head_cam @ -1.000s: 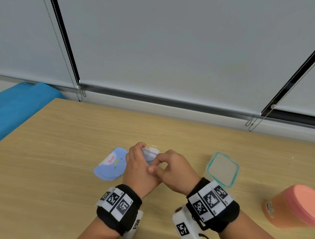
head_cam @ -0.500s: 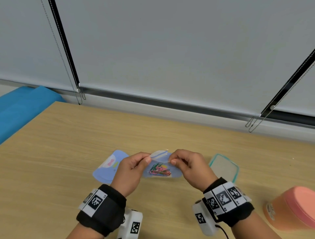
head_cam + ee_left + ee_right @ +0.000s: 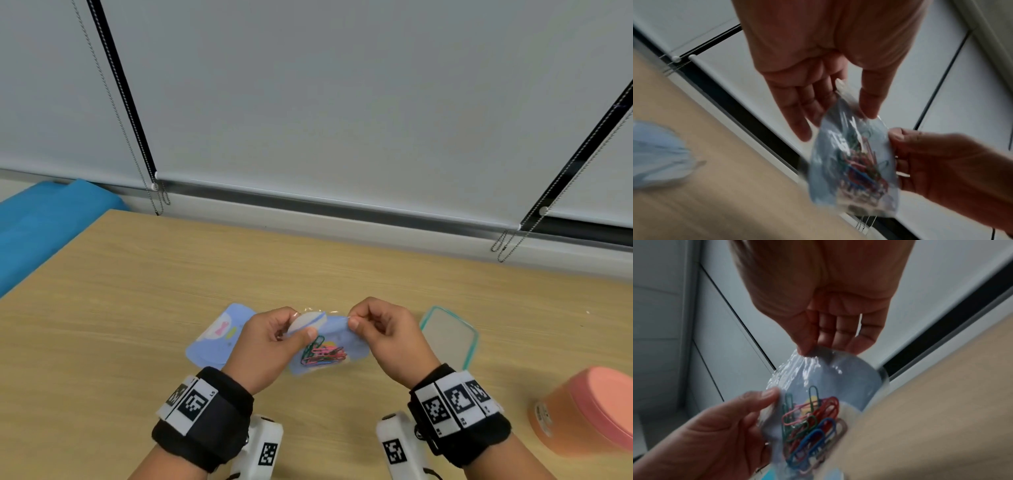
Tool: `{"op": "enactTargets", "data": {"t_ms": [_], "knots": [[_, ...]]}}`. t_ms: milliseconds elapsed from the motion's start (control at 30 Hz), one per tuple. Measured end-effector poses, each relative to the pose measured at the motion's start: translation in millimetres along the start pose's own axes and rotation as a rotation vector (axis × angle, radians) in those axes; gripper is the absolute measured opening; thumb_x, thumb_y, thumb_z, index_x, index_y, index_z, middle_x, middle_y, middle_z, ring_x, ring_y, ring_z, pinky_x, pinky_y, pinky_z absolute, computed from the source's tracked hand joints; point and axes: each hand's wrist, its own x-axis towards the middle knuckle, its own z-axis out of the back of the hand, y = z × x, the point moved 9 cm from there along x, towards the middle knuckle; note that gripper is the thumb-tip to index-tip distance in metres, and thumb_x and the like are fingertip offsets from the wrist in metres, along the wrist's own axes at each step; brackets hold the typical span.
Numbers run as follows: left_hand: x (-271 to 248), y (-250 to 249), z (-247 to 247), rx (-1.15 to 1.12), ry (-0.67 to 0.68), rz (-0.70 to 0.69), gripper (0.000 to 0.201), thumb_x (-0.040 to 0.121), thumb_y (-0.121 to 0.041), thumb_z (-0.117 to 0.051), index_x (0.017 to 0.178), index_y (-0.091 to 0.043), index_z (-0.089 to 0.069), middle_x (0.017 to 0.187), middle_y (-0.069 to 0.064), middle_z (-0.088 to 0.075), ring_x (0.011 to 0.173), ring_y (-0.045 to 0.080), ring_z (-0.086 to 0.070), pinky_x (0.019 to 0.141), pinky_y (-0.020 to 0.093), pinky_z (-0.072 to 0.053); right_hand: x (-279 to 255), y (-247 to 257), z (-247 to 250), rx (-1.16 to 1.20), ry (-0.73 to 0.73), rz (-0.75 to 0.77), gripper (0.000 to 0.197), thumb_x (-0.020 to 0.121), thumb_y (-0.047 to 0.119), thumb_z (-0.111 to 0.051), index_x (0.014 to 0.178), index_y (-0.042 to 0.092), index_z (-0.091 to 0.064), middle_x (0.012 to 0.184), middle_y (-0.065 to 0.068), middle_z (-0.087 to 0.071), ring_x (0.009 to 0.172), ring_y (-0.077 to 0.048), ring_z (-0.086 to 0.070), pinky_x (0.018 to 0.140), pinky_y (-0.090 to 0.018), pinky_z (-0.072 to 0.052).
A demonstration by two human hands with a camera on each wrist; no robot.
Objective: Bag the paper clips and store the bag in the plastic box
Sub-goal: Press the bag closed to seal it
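Both hands hold a small light-blue plastic bag [image 3: 352,346] above the wooden table [image 3: 137,308]. Several coloured paper clips [image 3: 322,354] lie bunched inside it, sharp in the right wrist view as paper clips [image 3: 809,423]. My left hand [image 3: 274,339] pinches the bag's top left corner, thumb over the folded white flap. My right hand [image 3: 380,329] pinches the top right corner between thumb and forefinger. The left wrist view shows the bag [image 3: 853,165] hanging between the two hands. A clear plastic box with a teal rim [image 3: 448,335] lies on the table just right of my right hand.
A second light-blue bag with a pink print [image 3: 219,335] lies flat left of my left hand. An orange jar with a pink lid [image 3: 589,411] stands at the right edge. A blue cloth [image 3: 44,219] sits off the table's left. Roller blinds hang behind.
The hands were bunched together over the bag a second ago. They have drawn apart, stretching the bag's top between them, and the clips inside have come into view.
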Motion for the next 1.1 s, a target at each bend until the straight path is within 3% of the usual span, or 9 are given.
{"op": "enactTargets", "data": {"t_ms": [67,167,267,400,500,767,933,1100], "knots": [[0,-4,-3,0.081,0.011,-0.019,0.030,0.067,-0.042,-0.069,0.064,-0.013,-0.062,0.061,0.009,-0.059,0.061,0.014,-0.055,0.059,0.033,-0.044,-1,4,0,-0.047,-0.010,0.033,0.026,0.086,0.007,-0.061,0.067,0.024,-0.058,0.060,0.011,-0.054,0.057,-0.001,-0.046,0.058,-0.018,-0.039],[1,-19,-11,0.116,0.016,-0.077,0.017,0.072,-0.031,-0.071,0.068,-0.014,-0.066,0.065,0.007,-0.064,0.060,0.018,-0.060,0.059,0.033,-0.049,-4,12,-3,-0.103,-0.042,0.105,0.014,0.082,0.019,-0.058,0.069,0.025,-0.057,0.059,0.017,-0.055,0.059,0.000,-0.049,0.058,-0.012,-0.038],[2,-28,-15,0.119,0.025,-0.112,0.011,0.075,-0.026,-0.069,0.071,-0.016,-0.068,0.072,0.010,-0.068,0.069,0.027,-0.064,0.065,0.040,-0.053,-8,17,-5,-0.130,-0.051,0.148,0.010,0.081,0.024,-0.055,0.072,0.025,-0.058,0.061,0.015,-0.056,0.063,-0.003,-0.053,0.060,-0.015,-0.041],[1,-31,-19,0.179,0.032,-0.144,0.009,0.075,-0.029,-0.068,0.072,-0.021,-0.070,0.074,0.003,-0.068,0.071,0.016,-0.064,0.068,0.036,-0.052,-13,26,-8,-0.231,-0.004,0.200,0.010,0.081,0.034,-0.052,0.075,0.028,-0.057,0.065,0.008,-0.060,0.064,-0.010,-0.056,0.062,-0.032,-0.048],[1,-33,-23,0.216,0.048,-0.176,0.009,0.075,-0.026,-0.067,0.069,-0.019,-0.070,0.072,0.002,-0.067,0.072,0.014,-0.063,0.071,0.034,-0.052,-17,29,-11,-0.315,0.022,0.222,0.006,0.083,0.028,-0.054,0.078,0.026,-0.058,0.067,0.010,-0.060,0.065,-0.012,-0.057,0.061,-0.037,-0.050],[1,-32,-30,0.253,0.079,-0.176,0.011,0.074,-0.025,-0.067,0.066,-0.018,-0.067,0.070,0.002,-0.066,0.069,0.013,-0.061,0.070,0.035,-0.051,-20,33,-15,-0.357,0.036,0.284,0.013,0.081,0.031,-0.048,0.078,0.023,-0.057,0.066,0.009,-0.060,0.062,-0.012,-0.056,0.058,-0.036,-0.049],[3,-26,-22,0.296,0.095,-0.150,0.012,0.075,-0.030,-0.067,0.071,-0.019,-0.068,0.072,0.000,-0.068,0.072,0.013,-0.063,0.070,0.031,-0.051,-19,31,-9,-0.376,0.011,0.299,0.009,0.083,0.024,-0.053,0.075,0.026,-0.054,0.063,0.008,-0.057,0.059,-0.014,-0.054,0.056,-0.034,-0.046],[6,-15,-7,0.401,0.074,-0.155,0.013,0.077,-0.030,-0.069,0.071,-0.018,-0.068,0.068,0.001,-0.064,0.071,0.012,-0.057,0.063,0.017,-0.041,-14,9,10,-0.308,-0.047,0.183,0.010,0.082,0.024,-0.056,0.072,0.027,-0.056,0.062,0.012,-0.057,0.061,-0.012,-0.055,0.059,-0.028,-0.044]]}}
